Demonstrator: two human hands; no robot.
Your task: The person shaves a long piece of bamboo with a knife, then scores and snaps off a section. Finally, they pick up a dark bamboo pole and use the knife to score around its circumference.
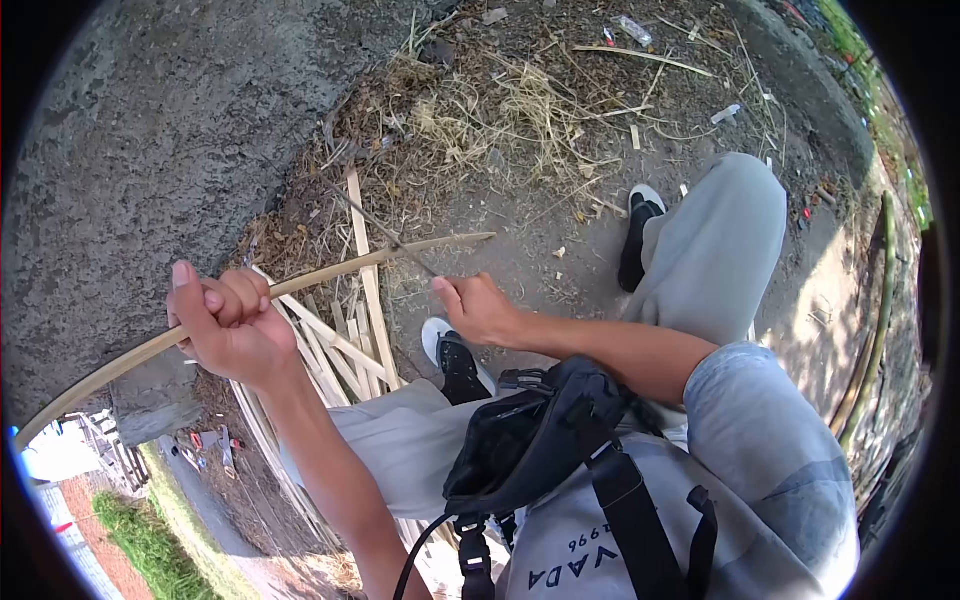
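Observation:
A long, pale bamboo strip (335,270) slants from the lower left up to its pointed end near the middle of the head view. My left hand (235,325) is closed around it, thumb raised. My right hand (482,310) grips a knife, its handle hidden in the fist. The narrow dark blade (367,217) points up and left, seen nearly edge-on, and crosses the strip close to its pointed end. Below the strip, several split bamboo slats (362,290) lie on the ground by my shoe (458,365).
A rough grey rock or concrete mass (170,150) fills the upper left. Bamboo shavings (530,105) litter the dirt ahead, with a plastic bottle (634,31) farther off. Tools (225,447) lie at lower left. Long bamboo poles (875,330) lie at right.

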